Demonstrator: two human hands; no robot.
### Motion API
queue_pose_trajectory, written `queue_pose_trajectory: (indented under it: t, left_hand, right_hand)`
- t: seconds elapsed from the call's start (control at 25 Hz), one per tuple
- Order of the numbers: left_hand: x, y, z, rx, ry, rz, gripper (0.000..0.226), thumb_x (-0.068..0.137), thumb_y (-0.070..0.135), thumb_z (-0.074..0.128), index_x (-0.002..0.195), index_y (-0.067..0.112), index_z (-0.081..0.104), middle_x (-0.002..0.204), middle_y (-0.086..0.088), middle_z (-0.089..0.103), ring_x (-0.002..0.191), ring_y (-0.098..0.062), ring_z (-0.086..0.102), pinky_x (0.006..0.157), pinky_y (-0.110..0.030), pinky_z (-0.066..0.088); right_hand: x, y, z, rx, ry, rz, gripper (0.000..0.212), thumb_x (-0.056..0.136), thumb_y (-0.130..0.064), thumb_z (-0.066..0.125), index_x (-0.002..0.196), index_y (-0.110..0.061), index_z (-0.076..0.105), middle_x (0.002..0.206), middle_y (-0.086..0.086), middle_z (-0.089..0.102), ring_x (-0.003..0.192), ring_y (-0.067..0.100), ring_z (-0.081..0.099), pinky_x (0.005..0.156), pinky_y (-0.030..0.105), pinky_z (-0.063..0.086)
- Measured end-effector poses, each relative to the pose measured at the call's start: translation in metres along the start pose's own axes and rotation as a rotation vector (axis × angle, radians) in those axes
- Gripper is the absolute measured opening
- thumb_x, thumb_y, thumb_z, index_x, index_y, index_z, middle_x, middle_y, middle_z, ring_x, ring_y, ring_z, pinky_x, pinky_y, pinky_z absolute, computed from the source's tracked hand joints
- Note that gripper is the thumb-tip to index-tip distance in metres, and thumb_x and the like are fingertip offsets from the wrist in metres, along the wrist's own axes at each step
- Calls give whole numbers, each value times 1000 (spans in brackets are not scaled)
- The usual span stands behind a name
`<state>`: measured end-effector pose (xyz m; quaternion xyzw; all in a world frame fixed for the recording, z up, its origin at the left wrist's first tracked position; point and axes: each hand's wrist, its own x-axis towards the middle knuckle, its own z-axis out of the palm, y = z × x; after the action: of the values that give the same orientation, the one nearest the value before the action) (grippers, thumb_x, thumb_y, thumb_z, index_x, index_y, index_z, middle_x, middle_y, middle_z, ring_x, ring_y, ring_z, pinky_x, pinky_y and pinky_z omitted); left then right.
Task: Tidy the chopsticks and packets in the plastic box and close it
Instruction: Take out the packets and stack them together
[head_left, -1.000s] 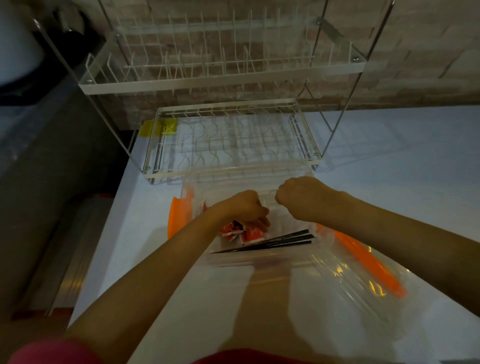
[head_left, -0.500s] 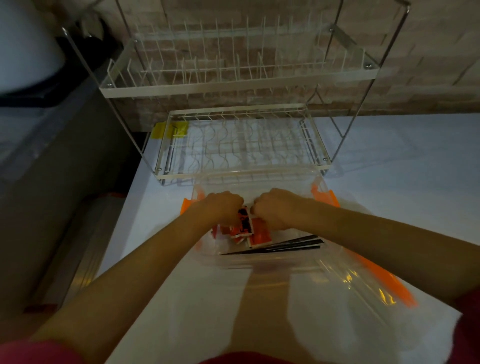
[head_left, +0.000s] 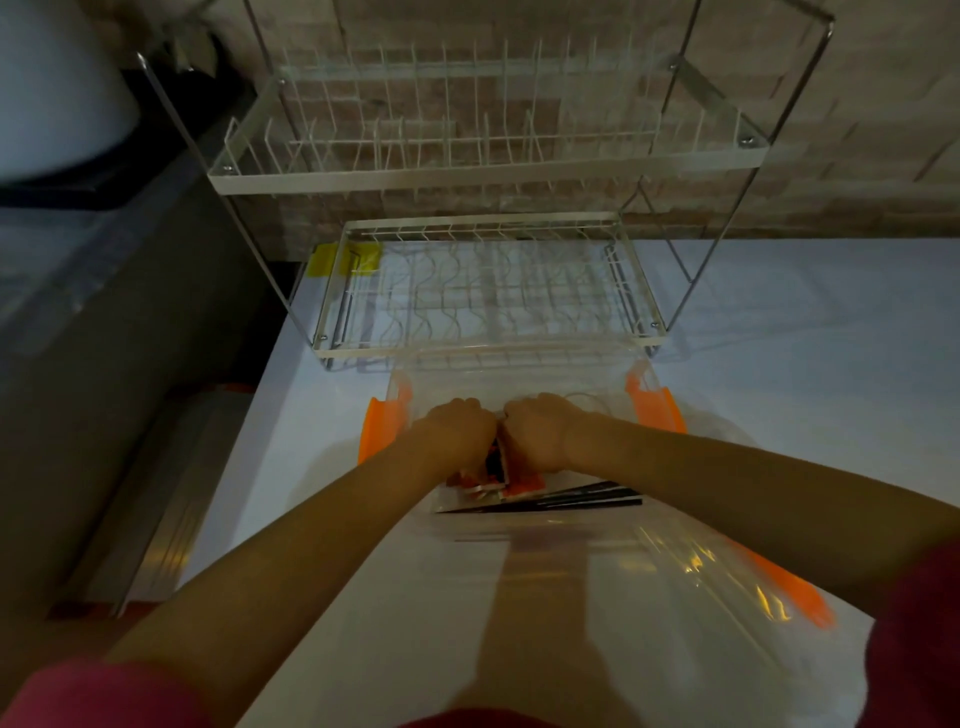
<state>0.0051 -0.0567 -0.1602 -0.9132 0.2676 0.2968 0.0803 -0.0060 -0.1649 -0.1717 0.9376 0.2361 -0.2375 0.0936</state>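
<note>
Two sleeves, dark red, frame the near edge of the view, and both forearms run forward over the white desk (head_left: 322, 467). Nearest on the right lies the box lid (head_left: 691, 566) — clear, glossy plastic with an orange rim strip, resting off the box at a slant. Beyond it stands the plastic box (head_left: 519, 376), transparent, thin-walled, with an orange latch (head_left: 382, 428) hinged outward at its left end and another at its right.

Inside, against the near wall, the chopsticks (head_left: 571, 498) lie as a bundle of slim black sticks, roughly flat and pointing left to right. Just left of them sit the packets (head_left: 498, 475): small flat sachets, red-orange with white edges and dark print, partly stacked and partly on edge.

The left hand (head_left: 457, 434) and the right hand (head_left: 537, 434) meet knuckle to knuckle above the packets. Each grip is curled closed, and together they appear to pinch the packets between them; the fingertips are hidden, so how many sachets each holds cannot be told.

Judged step: gathering the packets into one stack — the tidying stage, with the closing not yet begun. The next move likely calls for setting the stack flat beside the chopsticks, then bringing the lid over squarely and pressing both latches up.

Farthest back stands a two-tier wire dish rack (head_left: 488, 306), white-coated with metal legs, before a brick wall.
</note>
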Motion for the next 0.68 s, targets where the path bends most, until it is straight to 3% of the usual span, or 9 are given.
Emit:
queue_pose_trajectory:
  t: [0.24,0.6,0.68]
  left_hand:
    - [2,2,1,37,-15,-19,69,73,28,73,129,6,39,130,-16,43,116,-30,47,90,-36,43]
    - [-1,1,0,112,-34,18,68,74,27,72,129,9,38,131,-15,40,118,-30,43,92,-36,40]
    - [-1,1,-1,118,-38,30,60,75,26,70,126,8,41,127,-13,45,110,-28,50,84,-33,40]
  right_hand:
    - [-6,3,-11,14,32,26,19,87,-7,49,104,-5,58,113,14,58,96,28,61,68,30,41]
    - [-15,11,-16,6,74,44,26,86,-8,50,111,-6,54,115,13,58,101,28,59,76,34,47]
    - [-17,12,-15,11,90,40,26,87,-8,48,112,-6,53,116,14,58,102,28,58,75,34,46]
